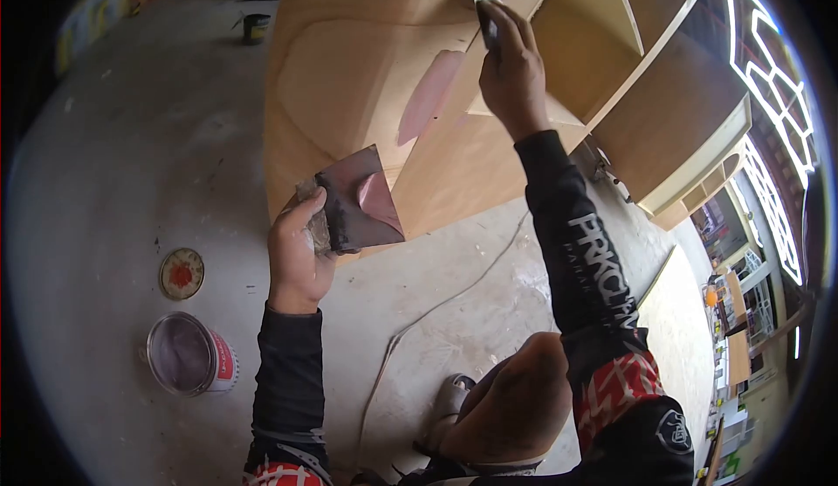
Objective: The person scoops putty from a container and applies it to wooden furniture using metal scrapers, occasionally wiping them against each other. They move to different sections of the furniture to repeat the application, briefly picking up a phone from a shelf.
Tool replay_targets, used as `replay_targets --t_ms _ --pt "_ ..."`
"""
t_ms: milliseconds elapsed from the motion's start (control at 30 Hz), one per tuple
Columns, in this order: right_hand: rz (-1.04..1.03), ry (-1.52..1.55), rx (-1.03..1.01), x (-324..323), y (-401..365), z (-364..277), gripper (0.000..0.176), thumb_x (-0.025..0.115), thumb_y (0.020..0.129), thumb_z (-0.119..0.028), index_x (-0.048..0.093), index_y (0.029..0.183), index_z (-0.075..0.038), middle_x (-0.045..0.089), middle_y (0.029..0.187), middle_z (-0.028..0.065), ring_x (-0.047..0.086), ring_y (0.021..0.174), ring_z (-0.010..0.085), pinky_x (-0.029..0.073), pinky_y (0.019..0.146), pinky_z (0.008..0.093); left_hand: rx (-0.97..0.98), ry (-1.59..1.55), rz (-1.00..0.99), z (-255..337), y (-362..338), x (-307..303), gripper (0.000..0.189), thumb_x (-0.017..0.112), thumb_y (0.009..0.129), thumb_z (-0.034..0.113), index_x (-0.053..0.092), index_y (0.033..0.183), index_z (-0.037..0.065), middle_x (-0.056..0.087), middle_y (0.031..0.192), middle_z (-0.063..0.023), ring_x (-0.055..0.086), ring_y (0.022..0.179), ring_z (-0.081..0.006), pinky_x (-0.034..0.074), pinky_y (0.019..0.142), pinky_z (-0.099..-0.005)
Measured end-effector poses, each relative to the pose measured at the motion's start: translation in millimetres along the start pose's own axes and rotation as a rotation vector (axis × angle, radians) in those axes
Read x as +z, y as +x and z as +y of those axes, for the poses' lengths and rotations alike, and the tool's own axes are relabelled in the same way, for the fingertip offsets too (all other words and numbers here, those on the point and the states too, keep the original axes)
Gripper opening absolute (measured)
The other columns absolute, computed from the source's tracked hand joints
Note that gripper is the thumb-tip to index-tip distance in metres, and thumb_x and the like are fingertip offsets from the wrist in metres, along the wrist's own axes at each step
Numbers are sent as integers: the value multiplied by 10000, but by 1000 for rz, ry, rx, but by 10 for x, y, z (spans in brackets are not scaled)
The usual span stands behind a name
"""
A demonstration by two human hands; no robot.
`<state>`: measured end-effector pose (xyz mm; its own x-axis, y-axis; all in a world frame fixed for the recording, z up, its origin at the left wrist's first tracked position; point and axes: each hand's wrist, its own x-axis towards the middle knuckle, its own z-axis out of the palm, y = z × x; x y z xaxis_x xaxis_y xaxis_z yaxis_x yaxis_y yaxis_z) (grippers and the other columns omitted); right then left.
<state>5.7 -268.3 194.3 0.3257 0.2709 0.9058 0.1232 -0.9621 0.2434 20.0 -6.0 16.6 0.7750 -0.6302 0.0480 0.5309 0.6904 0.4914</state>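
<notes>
My left hand (pixel 298 246) grips a wide dark putty board (pixel 347 189) by its worn handle side, with a dollop of pink filler (pixel 377 200) on its face. Up at the wooden cabinet panel (pixel 349 76), my right hand (pixel 513 71) is closed around a putty knife (pixel 483 15). The knife's blade meets or nearly meets the panel by a seam; exact contact is hard to tell. A smeared patch of pink filler (pixel 430 98) marks the panel between my two hands.
An open tin (pixel 214 359) stands on the concrete floor at lower left, its round lid (pixel 182 274) lying close by. A cable (pixel 436 301) crosses the floor. Open shelf compartments (pixel 594 23) are at the right, and a small black pot (pixel 255 29) sits farther back.
</notes>
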Motion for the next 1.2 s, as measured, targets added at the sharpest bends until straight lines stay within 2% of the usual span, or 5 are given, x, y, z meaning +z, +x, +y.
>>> replay_targets --t_ms 300,933,1033,1167,1200 --pt "-50 -50 71 353 -696 -168 573 571 746 89 551 1285 -107 539 1323 117 486 1253 354 355 1073 462 -23 -49 53 -20 21 -95 204 590 898 214 629 1074 119 692 989 0 669 878 -155 509 681 -331" --pt "-707 521 260 -948 -1369 -1325 648 557 764 146 511 1364 -92 552 1287 204 563 1177 387 493 982 403 -333 -194 69 -340 24 -5 177 543 937 202 626 1054 98 689 878 -42 641 748 -156 504 530 -268" --pt "-993 509 401 -1029 -1589 -1090 441 565 859 25 548 1294 -42 606 1207 169 600 1133 353 509 957 398 -149 -321 -107 -208 60 -139 197 521 964 188 600 1112 85 674 1065 -49 664 958 -187 552 754 -372" --pt "-323 1332 1799 -1078 -1301 -1183 184 487 967 -99 600 1095 -29 659 1068 52 649 971 202 538 848 352 611 532 -121 -302 -21 -21 279 502 992 177 588 1195 6 647 1174 -98 622 1098 -270 457 967 -405" --pt "-271 1447 1857 -1105 -1248 -1189 215 496 967 -125 580 1135 -19 655 1076 59 650 965 201 527 881 348 767 642 -215 -330 -40 43 268 509 984 163 599 1194 24 644 1185 -109 615 1116 -277 447 980 -408"
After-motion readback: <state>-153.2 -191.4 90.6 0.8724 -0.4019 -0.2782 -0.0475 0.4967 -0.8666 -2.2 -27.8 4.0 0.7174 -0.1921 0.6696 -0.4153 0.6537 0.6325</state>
